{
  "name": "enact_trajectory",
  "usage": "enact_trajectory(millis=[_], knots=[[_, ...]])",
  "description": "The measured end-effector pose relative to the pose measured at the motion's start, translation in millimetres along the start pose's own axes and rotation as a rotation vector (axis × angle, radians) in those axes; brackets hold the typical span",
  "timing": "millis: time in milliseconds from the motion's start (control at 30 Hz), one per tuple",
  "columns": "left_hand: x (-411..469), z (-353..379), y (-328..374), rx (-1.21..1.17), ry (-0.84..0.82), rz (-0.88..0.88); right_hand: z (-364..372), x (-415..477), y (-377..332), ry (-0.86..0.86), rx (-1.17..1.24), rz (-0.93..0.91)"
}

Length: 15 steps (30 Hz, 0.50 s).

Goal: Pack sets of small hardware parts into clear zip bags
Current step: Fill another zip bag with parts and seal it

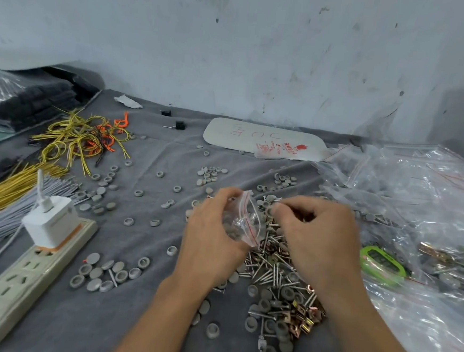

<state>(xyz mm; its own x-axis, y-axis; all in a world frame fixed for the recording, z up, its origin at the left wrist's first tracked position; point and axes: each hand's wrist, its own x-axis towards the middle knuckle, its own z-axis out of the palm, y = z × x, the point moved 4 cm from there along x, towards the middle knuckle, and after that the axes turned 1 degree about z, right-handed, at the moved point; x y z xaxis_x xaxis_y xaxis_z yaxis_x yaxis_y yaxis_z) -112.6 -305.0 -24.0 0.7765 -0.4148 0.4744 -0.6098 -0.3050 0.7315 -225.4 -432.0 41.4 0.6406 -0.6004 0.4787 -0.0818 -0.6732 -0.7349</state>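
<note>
- At far left lies a power strip (16,292);
- left hand (212,238) grips a clear zip bag (245,221), grey caps inside, above the screw pile (271,265);
- right hand (323,238), fingertips pinched beside the bag's mouth; on what, I cannot tell;
- loose clear bags (418,196) heap at right.

Grey cloth (136,321) covers the table. Front-left: beige power strip (19,284) with a white charger (50,224) plugged in. Left edge: grey rod bundle (2,219), straight yellow wires (5,188). Back-left corner: black stacks (36,102), looped yellow/orange wires (84,136). Back edge: white card (256,137), red print. Right edge: green device (382,264) with a display.
</note>
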Motion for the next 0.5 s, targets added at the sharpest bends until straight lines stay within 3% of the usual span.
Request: enact_trajectory(millis=[167, 300, 367, 433, 500], knots=[[-1.9, -1.5, 2.9, -0.036, 0.004, 0.027, 40.4, 8.1, -8.0, -0.317, -0.187, -0.027], [-0.8, -1.2, 2.2, -0.055, 0.008, 0.001, 38.6, 1.0, 7.5, -0.285, 0.009, 0.039], [0.8, -0.6, 3.0, -0.03, 0.01, -0.002, 37.7, -6.6, 8.7, -0.382, 0.155, 0.097], [1.3, -1.1, 4.9, 0.012, 0.005, -0.015, 37.4, -14.4, 7.1, -0.458, 0.128, 0.053], [0.7, -2.3, 9.7, 0.045, -0.01, -0.013, 34.0, -17.4, 7.3, -0.416, 0.064, 0.028]])
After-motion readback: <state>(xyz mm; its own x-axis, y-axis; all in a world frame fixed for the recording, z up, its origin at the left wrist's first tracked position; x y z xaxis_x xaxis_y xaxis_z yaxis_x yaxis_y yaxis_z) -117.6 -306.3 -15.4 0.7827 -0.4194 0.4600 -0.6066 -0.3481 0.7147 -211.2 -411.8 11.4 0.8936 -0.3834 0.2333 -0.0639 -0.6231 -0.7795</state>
